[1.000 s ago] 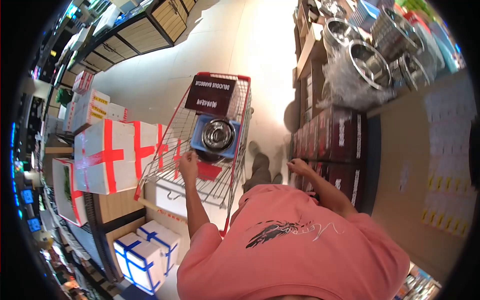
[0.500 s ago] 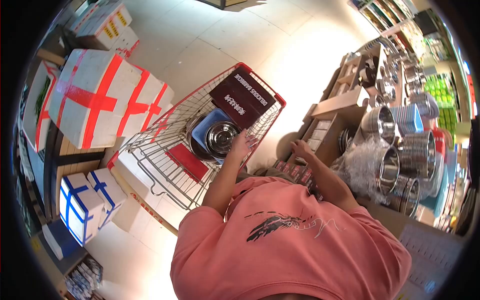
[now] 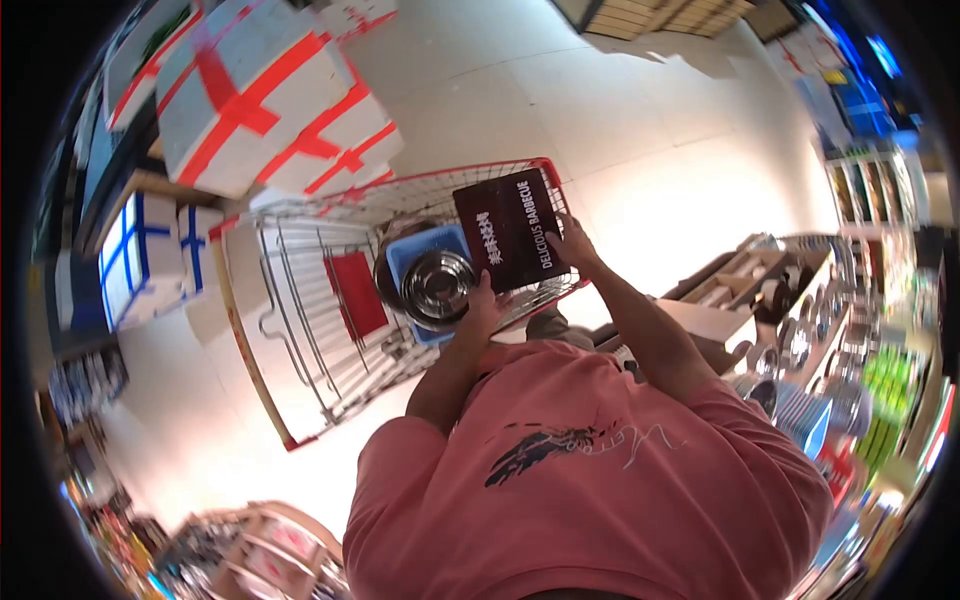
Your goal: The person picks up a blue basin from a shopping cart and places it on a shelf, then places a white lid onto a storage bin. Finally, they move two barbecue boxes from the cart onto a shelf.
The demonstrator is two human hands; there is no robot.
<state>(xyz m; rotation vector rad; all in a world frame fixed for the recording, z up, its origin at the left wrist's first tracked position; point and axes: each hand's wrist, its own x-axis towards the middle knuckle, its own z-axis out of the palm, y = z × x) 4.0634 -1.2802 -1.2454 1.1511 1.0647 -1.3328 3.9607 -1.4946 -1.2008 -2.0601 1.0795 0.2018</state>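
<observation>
The shopping cart (image 3: 450, 166) in front of me is wire with a red rim. A dark box (image 3: 512, 225) lettered "DELICIOUS BARBECUE" lies flat at its far end. My right hand (image 3: 573, 245) is bent over the cart's end rim, its thumb at the box's right edge. By the box's lower left corner, my left hand (image 3: 484, 305) has a finger and thumb apart, with nothing visible in it. Its lower fingers are hard to make out. Beside it, a round shiny metal bowl (image 3: 437, 285) rests on a blue tray (image 3: 400, 248), with a darker round pan partly hidden beneath.
White foam boxes (image 3: 270, 110) with red tape are stacked beyond the cart, blue-taped ones (image 3: 150, 250) to the left. Shelves of metal pots (image 3: 797, 342) and a wooden divided tray (image 3: 745, 280) stand at my right. A basket display (image 3: 275, 555) is behind left.
My view has turned, so the cart appears rotated clockwise. My right hand has moved from beside the shelf to the cart's end rim. My left hand stays near the bowl and box.
</observation>
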